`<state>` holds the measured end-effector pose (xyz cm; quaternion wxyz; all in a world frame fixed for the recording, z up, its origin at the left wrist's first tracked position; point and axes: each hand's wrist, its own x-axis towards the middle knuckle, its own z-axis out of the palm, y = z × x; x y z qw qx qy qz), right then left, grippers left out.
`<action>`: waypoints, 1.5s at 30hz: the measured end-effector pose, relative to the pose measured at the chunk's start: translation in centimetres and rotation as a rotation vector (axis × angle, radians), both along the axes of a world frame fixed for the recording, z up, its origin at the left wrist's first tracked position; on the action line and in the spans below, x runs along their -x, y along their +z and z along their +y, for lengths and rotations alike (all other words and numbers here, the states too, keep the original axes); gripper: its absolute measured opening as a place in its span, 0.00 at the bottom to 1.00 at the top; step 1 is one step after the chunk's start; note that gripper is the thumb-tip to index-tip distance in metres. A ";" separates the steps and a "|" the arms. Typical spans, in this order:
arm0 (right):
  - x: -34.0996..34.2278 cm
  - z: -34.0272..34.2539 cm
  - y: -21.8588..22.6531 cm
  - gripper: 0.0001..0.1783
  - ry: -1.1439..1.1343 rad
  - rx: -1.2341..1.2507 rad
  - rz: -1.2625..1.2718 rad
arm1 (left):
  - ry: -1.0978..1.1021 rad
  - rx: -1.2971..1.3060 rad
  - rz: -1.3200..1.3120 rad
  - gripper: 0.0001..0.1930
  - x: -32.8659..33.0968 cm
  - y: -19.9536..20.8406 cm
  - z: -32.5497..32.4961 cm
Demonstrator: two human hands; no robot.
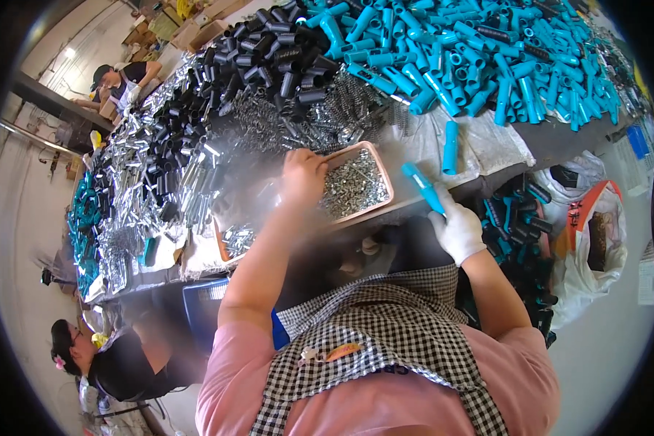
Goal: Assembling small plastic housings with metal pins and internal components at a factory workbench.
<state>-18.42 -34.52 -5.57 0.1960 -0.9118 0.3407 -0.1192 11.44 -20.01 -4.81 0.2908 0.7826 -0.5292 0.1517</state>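
My right hand (458,232), in a white glove, is closed round a teal plastic handle (420,186) that points up and to the left. My bare left hand (303,176) is at the left end of a pale orange tray (382,168) full of small metal parts (352,186). Its fingers are curled together; slight blur hides what they may hold. A loose teal tube (450,147) lies on the cloth above the right hand. Dark coil springs (341,109) are heaped just beyond the tray.
Teal handles (443,51) are piled at the far right, black tubes (283,54) at the far middle. A second tray (232,241) stands left. Finished-looking black-and-teal pieces (512,232) and a white sack (592,254) are at right. One person (116,360) sits left; another (127,80) works farther off.
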 end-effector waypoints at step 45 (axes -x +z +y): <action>0.7 4.2 5.6 0.28 0.559 -0.326 -0.157 | -0.328 -0.684 0.053 0.09 2.3 3.0 2.0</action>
